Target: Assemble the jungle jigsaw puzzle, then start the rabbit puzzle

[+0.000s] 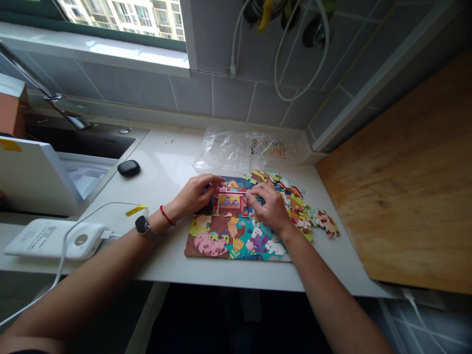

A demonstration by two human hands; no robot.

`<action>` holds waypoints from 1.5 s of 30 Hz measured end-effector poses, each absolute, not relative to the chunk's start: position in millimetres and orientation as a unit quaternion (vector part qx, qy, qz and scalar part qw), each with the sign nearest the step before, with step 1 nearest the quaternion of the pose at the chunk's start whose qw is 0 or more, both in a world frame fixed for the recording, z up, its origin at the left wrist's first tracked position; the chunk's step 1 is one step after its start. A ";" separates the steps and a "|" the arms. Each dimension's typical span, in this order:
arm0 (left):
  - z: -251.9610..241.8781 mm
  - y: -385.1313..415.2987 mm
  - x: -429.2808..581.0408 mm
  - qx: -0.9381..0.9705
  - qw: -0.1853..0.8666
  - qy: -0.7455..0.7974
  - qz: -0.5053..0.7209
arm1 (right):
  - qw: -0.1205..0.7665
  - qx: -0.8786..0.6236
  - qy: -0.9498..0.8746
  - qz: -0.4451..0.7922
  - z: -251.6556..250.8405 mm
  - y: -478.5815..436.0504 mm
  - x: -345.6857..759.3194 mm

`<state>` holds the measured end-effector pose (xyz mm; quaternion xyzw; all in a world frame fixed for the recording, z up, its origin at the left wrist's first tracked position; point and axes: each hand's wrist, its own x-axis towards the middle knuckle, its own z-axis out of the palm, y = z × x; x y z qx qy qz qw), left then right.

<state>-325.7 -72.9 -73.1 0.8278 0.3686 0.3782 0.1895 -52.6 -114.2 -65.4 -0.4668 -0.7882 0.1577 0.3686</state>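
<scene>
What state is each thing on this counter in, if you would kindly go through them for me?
left hand, resting on the puzzle's upper edge
right hand, fingers down on the puzzle
jigsaw puzzle, partly assembled
loose puzzle pieces, scattered, unjoined
clear plastic bag, crumpled
black oval case, closed
white power bank, cable plugged in

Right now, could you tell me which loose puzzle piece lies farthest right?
The brown-and-white piece, beyond all the others at the right end of the pile.
</scene>
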 end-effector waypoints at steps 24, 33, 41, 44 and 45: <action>-77.8 -60.6 -330.3 0.750 0.283 0.402 0.442 | 0.098 -0.623 -0.775 0.026 -40.6 -47.6 -19.9; -74.1 -64.0 -327.6 0.750 0.280 0.416 0.431 | -0.031 -0.668 -0.743 0.038 -8.4 -54.8 9.7; -68.6 -69.6 -326.0 0.797 0.236 0.422 0.361 | -0.092 -0.690 -0.714 0.078 0.5 -50.5 16.0; -68.0 -69.3 -326.8 0.804 0.223 0.436 0.336 | -0.078 -0.692 -0.713 0.074 -4.4 -42.8 8.3; -68.0 -69.1 -326.9 0.806 0.221 0.439 0.330 | -0.075 -0.692 -0.714 0.075 -6.8 -40.2 5.5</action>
